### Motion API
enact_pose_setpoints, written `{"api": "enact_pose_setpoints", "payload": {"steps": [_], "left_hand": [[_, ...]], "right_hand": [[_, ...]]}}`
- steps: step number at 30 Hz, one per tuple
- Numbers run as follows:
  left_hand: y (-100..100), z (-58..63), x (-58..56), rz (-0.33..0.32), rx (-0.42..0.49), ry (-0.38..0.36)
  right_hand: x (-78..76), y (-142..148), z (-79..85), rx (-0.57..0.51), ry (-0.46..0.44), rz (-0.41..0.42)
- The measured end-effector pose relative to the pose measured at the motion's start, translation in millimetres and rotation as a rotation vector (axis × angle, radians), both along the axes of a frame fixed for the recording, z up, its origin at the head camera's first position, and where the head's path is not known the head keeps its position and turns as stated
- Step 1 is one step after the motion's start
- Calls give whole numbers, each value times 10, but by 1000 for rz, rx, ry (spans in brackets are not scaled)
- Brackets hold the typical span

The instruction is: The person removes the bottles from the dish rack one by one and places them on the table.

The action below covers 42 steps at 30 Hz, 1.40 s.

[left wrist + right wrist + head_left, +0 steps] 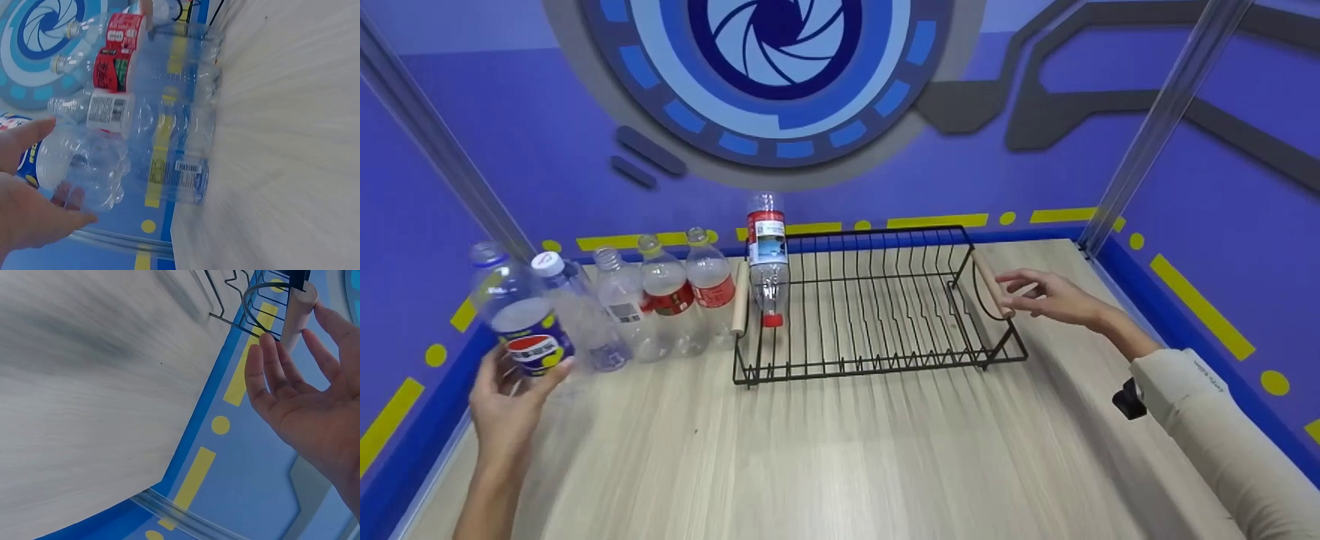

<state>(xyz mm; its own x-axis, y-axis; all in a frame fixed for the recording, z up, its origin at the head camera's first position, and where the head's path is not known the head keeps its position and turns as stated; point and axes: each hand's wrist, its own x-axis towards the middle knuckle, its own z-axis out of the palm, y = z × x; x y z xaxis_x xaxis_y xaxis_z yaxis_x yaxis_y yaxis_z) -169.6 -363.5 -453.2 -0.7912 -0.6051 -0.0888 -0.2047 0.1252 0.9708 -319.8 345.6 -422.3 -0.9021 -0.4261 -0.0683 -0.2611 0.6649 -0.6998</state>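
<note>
My left hand grips a clear plastic bottle with a dark blue-purple label, raised at the left of the table. In the left wrist view, its ridged base shows between thumb and fingers. My right hand has loosely bent fingers, with fingertips at the wooden handle on the right end of a black wire rack. Inside that rack, at its left end, a red-labelled bottle leans with its red cap pointing down toward the front.
Left of the rack stand several clear bottles in a row: a white-capped one, one with a white barcode label, and two red-labelled ones. A blue-purple wall borders the wooden table behind and at both sides.
</note>
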Motion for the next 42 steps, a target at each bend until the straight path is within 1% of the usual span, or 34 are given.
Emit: {"api": "enact_pose_setpoints", "payload": {"steps": [3,5,9,13,16,19,21,24,27,30,33,37,42], "left_hand": [[-104,-36,-9,61,45,-33],[-168,-78,-29,83,52,-67],[-278,-198,-123,80,29,-116],[-359,-340,-266,74,1,-117],[-408,-450,-374,92,9,-106],[-437,-535,-472,113,-18,-90],[-445,-567,-527,107,-61,-85],[-442,-583,-592,78,-139,-85],[-431,-596,-648,42,-158,-89],[-422,-593,-665,21,-147,-90],[-424,-594,-656,13,-154,-93],[-432,-593,-612,14,-182,-87],[-365,-539,-547,-31,-203,-98]], "right_hand": [[-15,1,-13,-3,-28,18],[-22,3,-28,-8,-35,30],[-7,16,-49,-17,-43,29],[23,34,-53,-18,-53,8],[36,43,-64,-22,-61,-2],[40,50,-83,-31,-75,-5],[38,52,-94,-36,-83,-1],[36,50,-93,-38,-107,9],[34,54,-87,-38,-132,13],[44,45,-94,-50,-157,4],[49,29,-99,-61,-171,0],[44,3,-100,-68,-177,7],[54,-1,-104,-71,-179,-7]]}}
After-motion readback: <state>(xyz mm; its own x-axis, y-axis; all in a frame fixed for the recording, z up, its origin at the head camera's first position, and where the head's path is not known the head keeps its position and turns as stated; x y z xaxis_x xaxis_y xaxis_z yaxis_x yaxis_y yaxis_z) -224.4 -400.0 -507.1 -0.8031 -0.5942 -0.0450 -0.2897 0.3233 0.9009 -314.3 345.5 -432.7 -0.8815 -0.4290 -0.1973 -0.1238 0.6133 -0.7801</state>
